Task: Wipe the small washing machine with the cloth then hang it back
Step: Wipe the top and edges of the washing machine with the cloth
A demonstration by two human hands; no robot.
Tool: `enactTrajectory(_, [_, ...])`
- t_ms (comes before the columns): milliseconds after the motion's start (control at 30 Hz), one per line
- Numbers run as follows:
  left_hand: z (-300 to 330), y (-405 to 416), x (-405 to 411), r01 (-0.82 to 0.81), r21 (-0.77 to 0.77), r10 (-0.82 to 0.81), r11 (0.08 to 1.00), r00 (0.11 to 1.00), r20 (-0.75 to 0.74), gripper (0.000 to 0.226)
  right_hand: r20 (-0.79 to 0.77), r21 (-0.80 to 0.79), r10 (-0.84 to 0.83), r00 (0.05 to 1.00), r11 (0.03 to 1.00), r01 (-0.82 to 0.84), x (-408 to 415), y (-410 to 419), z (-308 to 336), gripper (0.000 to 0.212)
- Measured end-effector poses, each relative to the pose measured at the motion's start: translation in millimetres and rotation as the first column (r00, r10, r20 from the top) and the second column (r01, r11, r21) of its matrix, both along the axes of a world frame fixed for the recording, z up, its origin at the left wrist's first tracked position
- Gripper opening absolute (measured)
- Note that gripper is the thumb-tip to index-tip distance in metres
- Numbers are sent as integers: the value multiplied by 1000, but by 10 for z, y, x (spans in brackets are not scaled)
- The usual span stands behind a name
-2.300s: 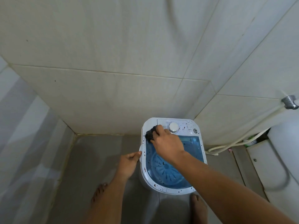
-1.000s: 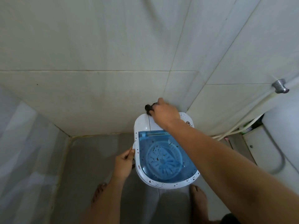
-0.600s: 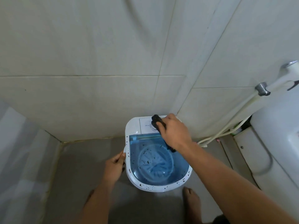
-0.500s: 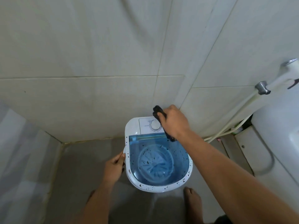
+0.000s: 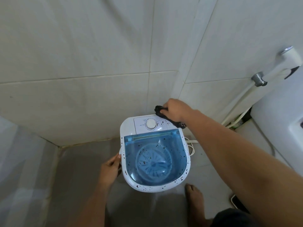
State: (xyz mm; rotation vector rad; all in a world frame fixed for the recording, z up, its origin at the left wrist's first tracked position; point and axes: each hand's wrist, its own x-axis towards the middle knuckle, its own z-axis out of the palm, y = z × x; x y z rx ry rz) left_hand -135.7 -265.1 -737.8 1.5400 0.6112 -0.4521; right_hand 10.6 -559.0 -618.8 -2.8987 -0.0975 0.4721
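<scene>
A small white washing machine with a clear blue lid and a white dial stands on the floor against the tiled wall. Dark specks dot its rim and lid. My right hand grips a bunched black cloth at the machine's back right corner, with a tail of cloth trailing along the panel's right edge. My left hand holds the machine's left side, fingers on the rim.
Tiled walls close in behind and to the left. A white hose runs down from a metal fitting on the right wall. A white fixture fills the right side. My bare foot is just below the machine.
My right hand has carried the cloth from the dial area to the back right corner of the panel. The left hand stays on the machine's left side.
</scene>
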Motion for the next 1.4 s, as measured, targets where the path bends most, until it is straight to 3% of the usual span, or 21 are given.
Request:
enactTrajectory(100, [2,0,6,-3,-11,3,1000,1000,0,31,214,-7,-4,977,1000,5,-376,-5,-222,34])
enactTrajectory(200, [-2,-3,9,1,-10,-2,1000,1000,-11,31,351,-80,212,912,977,-197,-798,-2,-469,34])
enactTrajectory(300, [-24,-1,9,20,19,-20,1000,1000,-9,32,340,-124,323,883,946,-299,-817,-131,-500,36])
enactTrajectory(433, [0,-1,13,27,35,-26,999,999,-18,32,351,-93,112,930,992,-84,-507,-45,-353,36])
enactTrajectory(533, [19,-1,10,22,31,-22,999,1000,-16,31,366,-65,79,927,996,-59,-476,60,-363,36])
enactTrajectory(700, [21,1,20,24,27,-23,999,999,-23,31,382,-135,348,856,937,-321,-797,-96,-538,33])
enactTrajectory(767, [16,2,22,29,27,-28,999,999,-24,31,351,-186,397,848,917,-352,-781,-199,-520,32])
enactTrajectory(867, [11,0,17,30,28,-30,999,999,-25,31,328,-186,105,939,982,-45,-555,-221,-378,31])
enactTrajectory(933, [0,-1,12,22,27,-21,999,999,-25,31,332,-132,-68,941,984,117,-479,-144,-342,32])
enactTrajectory(1000, [-5,-1,14,24,28,-23,999,999,-32,31,350,-116,-29,936,990,74,-567,-11,-402,34])
enactTrajectory(1067, [5,-4,10,22,21,-21,1000,999,-34,30,370,-128,169,914,983,-130,-816,53,-519,35])
enactTrajectory(1133, [21,-4,-3,21,11,-21,1000,999,-26,27,373,-163,271,887,961,-225,-921,-29,-570,38])
enactTrajectory(1300, [53,0,-8,40,14,-40,999,999,-10,30,376,-96,-120,919,981,167,-567,-56,-451,31])
enactTrajectory(1400, [37,16,-1,39,22,-38,999,999,-17,30,384,-150,64,921,989,-6,-723,140,-528,25])
